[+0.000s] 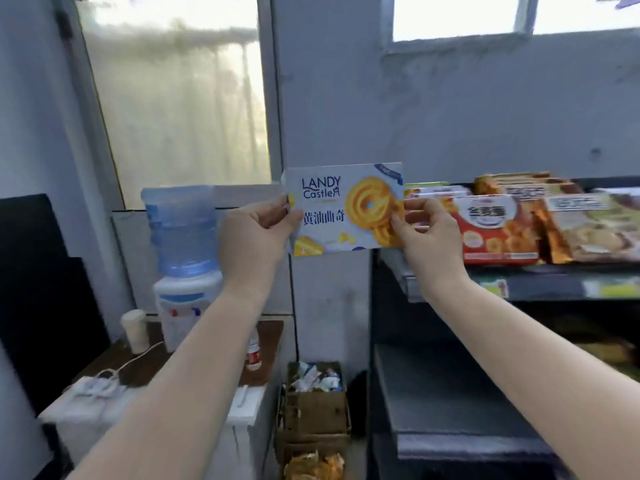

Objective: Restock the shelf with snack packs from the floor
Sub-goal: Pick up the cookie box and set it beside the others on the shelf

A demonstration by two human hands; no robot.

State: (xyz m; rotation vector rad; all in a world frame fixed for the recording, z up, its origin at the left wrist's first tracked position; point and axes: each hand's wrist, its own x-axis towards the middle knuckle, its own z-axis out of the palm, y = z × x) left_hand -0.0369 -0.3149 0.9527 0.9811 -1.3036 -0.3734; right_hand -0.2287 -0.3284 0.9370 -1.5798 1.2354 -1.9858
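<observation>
At the far left a dark panel (31, 289) stands against the wall, with a low brown table (152, 362) near it carrying a white cup (135, 330), a white power strip (98, 386) with its cable, and a small water dispenser (185, 268) topped by a blue bottle; a frosted window (173, 109) rises behind. A small red-labelled bottle (253, 355) stands at the table's right edge. On the floor just right of the table sit open cardboard boxes (317, 410) holding wrappers and snack packs. The left hand (256, 237) pinches the left edge of a blue-and-white Landy Castle butter cookie box (346, 209), thumb on the front, fingers curled behind. The box is held upright in the air, just left of the dark shelf (554, 285). The right hand (427, 233) grips the box's right edge, thumb and fingertips curled round it. Right of it, on the shelf, lie a red cookie box (498, 230) and further snack boxes (588, 226), touching side by side
</observation>
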